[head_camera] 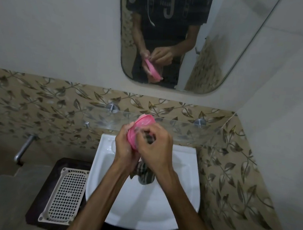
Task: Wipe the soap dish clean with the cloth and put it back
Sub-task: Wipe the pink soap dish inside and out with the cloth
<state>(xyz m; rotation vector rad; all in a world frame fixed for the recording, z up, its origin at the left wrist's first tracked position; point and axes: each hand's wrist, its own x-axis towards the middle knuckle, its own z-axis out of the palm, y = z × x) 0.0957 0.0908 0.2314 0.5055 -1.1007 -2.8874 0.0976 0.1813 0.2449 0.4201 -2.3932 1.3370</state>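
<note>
My left hand (125, 145) grips the pink soap dish (139, 130) from the left, fingers curled round its edge, dish tipped up on its side above the far part of the white washbasin (186, 184). My right hand (154, 149) is curled over the dish's open face, fingers bunched on a dark striped cloth (145, 172); part of the cloth shows between my fingertips against the dish, the rest hangs below my palm over the basin. Both hands touch around the dish, held in the air, just near of the glass shelf (182, 129) on the leaf-patterned tile wall (36, 102).

Mirror (166, 41) on the far wall shows the same hold: pink dish tilted, both hands closed on it.

To the left of the basin, a pale plastic grid tray (65, 194) sits on a dark stand. Further left, a metal tap (24, 148) sticks out from the wall.
</note>
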